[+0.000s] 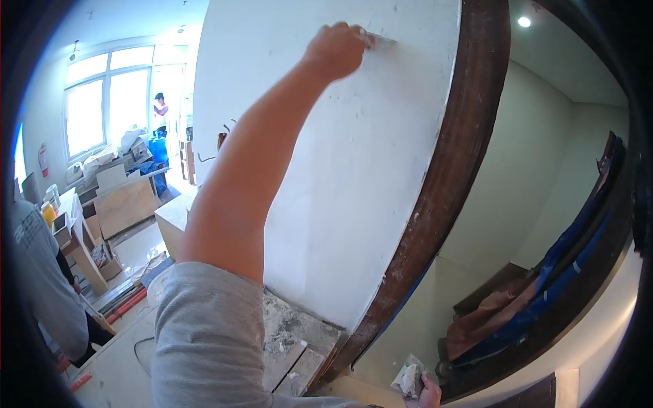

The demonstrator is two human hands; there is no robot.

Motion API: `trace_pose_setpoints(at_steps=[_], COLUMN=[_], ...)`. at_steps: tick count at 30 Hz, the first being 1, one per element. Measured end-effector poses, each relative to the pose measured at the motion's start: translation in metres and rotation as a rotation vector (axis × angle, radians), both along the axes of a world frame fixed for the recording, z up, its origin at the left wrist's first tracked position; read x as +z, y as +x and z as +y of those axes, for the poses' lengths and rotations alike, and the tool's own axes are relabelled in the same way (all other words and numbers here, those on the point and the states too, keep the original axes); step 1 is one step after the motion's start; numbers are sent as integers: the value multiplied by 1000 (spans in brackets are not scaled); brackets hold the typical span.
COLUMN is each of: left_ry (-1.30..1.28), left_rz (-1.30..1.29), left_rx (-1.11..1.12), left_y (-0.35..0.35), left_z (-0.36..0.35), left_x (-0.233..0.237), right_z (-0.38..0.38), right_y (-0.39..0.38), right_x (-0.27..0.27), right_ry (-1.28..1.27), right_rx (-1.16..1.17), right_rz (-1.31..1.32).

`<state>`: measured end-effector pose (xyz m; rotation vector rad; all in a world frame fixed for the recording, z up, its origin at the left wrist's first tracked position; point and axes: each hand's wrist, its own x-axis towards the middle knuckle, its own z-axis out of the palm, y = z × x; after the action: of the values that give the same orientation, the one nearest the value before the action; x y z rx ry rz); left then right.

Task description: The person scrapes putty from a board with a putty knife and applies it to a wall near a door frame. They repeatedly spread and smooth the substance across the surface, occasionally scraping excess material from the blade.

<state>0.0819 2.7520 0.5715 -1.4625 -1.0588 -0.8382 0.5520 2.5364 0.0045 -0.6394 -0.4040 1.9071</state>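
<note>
My left hand (338,51) is raised high at the end of a bare forearm, its fingers closed round a putty knife. The blade of that putty knife (385,40) lies against the white wall panel (340,170), near its top. Low at the right, my right hand (430,394) is partly cut off by the frame's bottom edge. It grips a flat scraper (400,381) bearing a lump of white putty (411,378). Faint smears and small dark specks mark the wall surface. The handle of the raised knife is mostly hidden in my fist.
A dark brown wooden frame (449,163) edges the wall on the right. Below the wall is a board stained with plaster (289,340). A person in a grey top (44,272) is at the left; another person (161,112) is by the windows. Blue and brown sheeting (496,316) lies right.
</note>
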Motion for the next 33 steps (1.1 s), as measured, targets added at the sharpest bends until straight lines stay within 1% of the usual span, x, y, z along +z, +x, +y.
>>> trace_pose_setpoints(at_steps=[1, 2, 3, 5, 6, 7, 8, 9, 10, 11, 12, 13, 14, 17, 18, 20, 21, 22, 23, 24, 26, 27, 29, 30, 32, 33], left_ry=[166, 154, 86, 0, -68, -91, -114, -66, -20, 62, 151, 128, 108, -58, -31, 26, 56, 11, -31, -5, -90, -108, -213, -258, -306, -275], left_rz=[48, 12, 12, 39, 59, 69, 78, 52, 29, 61, 93, 53, 14, 141, 109, 42, 117, 95, 66, 78, 56, 67, 68, 111, 91, 105], left_rx=[-81, -125, -185, -163, -115, -133, -150, -151, -152, -153, -155, -127, -98, -189, -161, -101, -125, -125, -204, -226, -243, -304, -188, -215, -272, -271], left_y=[-5, -7, -5, -7, -5, -6, -5, -5, -7, -11, -12, -3, 3, -3, 0, 7, 1, 4, 0, -1, 2, 0, 7, 6, 11, 7], left_z=[24, 40, 31, 18, 5, -7, -20, -29, -32, -27, -23, -28, -30, -11, -8, -1, 6, 2, 6, 5, -2, 0, -13, -19, -41, -44], left_x=[-22, -52, -84, -141, -160, -159, -155, -138, -111, -80, -49, -25, -7, 28, 22, -10, -28, -51, -75, -103, -162, -195, -260, -284, -293, -279], right_z=[6, 12, 17, 25, 33, 42, 48, 46, 43, 40, 50, 73, 88, 80, 76, 69, 68, 67, 64, 61, 56, 56, 55, 53, 49, 52], right_y=[-2, -2, -4, -9, -7, -2, 4, -10, -35, -48, -34, -11, 1, -16, -21, -24, -21, -16, -13, -12, -11, -11, -7, -10, -23, -19], right_x=[0, -1, -2, -14, -26, -36, -48, -23, 24, 47, 12, -46, -79, -70, -63, -52, -54, -57, -57, -53, -41, -39, -38, -33, -21, -32], right_ry=[-2, -4, -33, -96, -106, -119, -130, -156, -183, -211, -210, -202, -193, -183, -197, -221, -200, -180, -160, -168, -185, -185, -185, -177, -154, -181], right_rx=[11, 24, 11, -11, 40, 93, 146, 129, 112, 93, 106, 118, 130, 191, 175, 146, 172, 197, 220, 195, 147, 160, 183, 146, 68, 90], right_rz=[10, 19, -18, -91, -106, -124, -142, -158, -173, -190, -182, -173, -165, -87, -98, -125, -38, 48, 133, 95, 13, 24, 42, -24, -149, -145])
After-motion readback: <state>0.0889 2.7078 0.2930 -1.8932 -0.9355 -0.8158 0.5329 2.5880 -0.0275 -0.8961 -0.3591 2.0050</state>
